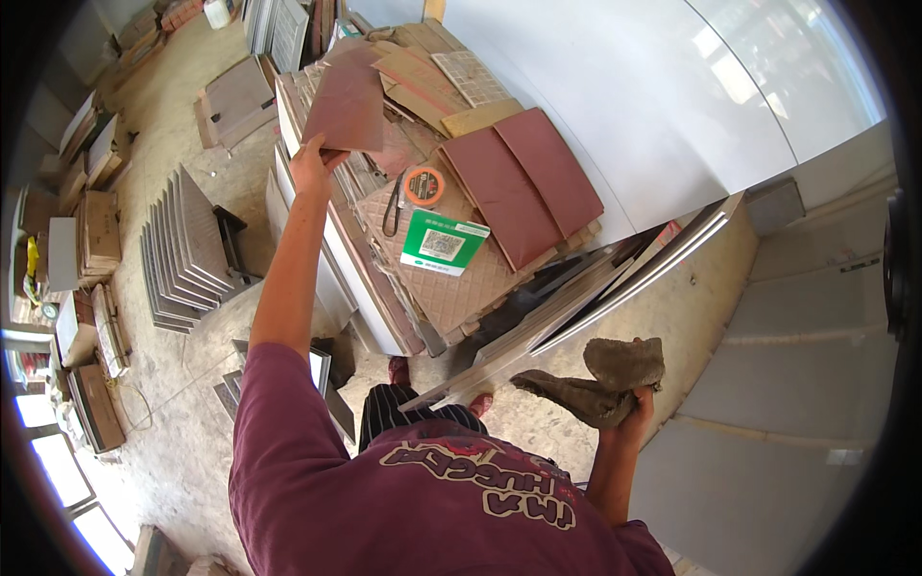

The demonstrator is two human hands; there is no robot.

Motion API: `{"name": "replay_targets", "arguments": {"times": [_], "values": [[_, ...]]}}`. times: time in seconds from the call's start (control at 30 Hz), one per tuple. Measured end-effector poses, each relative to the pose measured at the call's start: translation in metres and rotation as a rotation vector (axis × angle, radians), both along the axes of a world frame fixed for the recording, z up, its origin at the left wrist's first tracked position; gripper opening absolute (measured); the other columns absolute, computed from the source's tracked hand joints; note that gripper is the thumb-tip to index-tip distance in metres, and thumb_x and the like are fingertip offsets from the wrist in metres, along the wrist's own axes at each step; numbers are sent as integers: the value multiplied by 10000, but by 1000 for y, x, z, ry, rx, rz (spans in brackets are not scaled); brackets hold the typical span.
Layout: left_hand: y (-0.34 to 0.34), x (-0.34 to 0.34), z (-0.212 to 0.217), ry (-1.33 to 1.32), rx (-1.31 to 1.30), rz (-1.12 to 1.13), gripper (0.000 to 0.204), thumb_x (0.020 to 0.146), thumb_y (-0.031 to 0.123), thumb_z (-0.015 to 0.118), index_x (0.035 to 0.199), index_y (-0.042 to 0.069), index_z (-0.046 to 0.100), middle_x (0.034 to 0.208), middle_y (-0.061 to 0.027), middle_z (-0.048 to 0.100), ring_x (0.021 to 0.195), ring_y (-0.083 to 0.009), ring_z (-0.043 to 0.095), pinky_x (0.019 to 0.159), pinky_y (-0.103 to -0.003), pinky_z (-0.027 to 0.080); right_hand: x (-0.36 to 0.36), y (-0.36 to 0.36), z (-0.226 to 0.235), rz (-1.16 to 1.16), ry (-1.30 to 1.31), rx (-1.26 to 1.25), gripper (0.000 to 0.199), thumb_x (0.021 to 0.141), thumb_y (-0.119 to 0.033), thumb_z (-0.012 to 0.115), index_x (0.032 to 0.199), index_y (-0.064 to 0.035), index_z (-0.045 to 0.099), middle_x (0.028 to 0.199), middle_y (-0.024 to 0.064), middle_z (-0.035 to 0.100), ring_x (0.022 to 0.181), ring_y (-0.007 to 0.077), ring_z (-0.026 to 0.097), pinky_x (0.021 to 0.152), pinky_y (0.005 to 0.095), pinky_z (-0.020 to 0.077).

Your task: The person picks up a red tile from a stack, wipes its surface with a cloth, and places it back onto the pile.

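- Reddish-brown in the left grip (pixel 312 168): holds a thin flat sheet (pixel 348 101) clamped at its near edge, over the far left part of the stack of boards (pixel 389 288); cannot tell whether resting on anything beneath.
- Clamped in the right grip (pixel 642 405): carries a grubby brown cloth bundle (pixel 624 363), perhaps gloves, in two floppy parts, to the right of the body and above the concrete floor (pixel 182 413).
- Could tip or slip at the sheet's far end, being gripped along one edge only; might chip against the stack if swung low.
- Could shed the lower part of the bundle, with its tapered end jutting left and free of the fingers.
- Might nudge the two overlapping maroon tiles (pixel 499 192) off the stack's right side through a careless sweep, or push aside the round orange-and-black tape (pixel 424 186) and green card (pixel 444 245).
- Might jar the leaning slabs (pixel 615 278) just beside the legs by stepping sideways.
- Stretches the left arm well forward, elbow almost straight, fingers curled under the sheet.
- Bends the right arm close to the body, forearm pointing forward, hand wrapped around the bundle's right end.
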State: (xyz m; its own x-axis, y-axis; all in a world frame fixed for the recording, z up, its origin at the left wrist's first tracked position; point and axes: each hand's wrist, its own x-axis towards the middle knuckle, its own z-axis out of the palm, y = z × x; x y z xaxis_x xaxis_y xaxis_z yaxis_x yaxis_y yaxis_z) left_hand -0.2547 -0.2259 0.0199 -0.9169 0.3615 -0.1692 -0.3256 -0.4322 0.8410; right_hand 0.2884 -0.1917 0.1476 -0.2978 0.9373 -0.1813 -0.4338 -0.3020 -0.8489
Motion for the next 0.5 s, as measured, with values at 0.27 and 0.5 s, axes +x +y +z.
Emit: {"name": "replay_targets", "arguments": {"times": [0.27,0.5], "values": [[-108,43,34,122,81,99,213,850,95,538,939,-98,529,877,-159,590,766,-258,620,717,-393,555,26,15,-15,-62,-20,-68,390,788,-182,518,1141,-19,523,1116,107,573,1031,256,544,909,384,430],[-190,114,73,248,108,154,151,861,95,535,924,-33,583,883,-112,619,765,-206,627,714,-364,545,56,44,-4,-135,-13,64,398,841,-248,530,1165,-18,501,1137,92,553,1046,239,529,917,382,409]]}}
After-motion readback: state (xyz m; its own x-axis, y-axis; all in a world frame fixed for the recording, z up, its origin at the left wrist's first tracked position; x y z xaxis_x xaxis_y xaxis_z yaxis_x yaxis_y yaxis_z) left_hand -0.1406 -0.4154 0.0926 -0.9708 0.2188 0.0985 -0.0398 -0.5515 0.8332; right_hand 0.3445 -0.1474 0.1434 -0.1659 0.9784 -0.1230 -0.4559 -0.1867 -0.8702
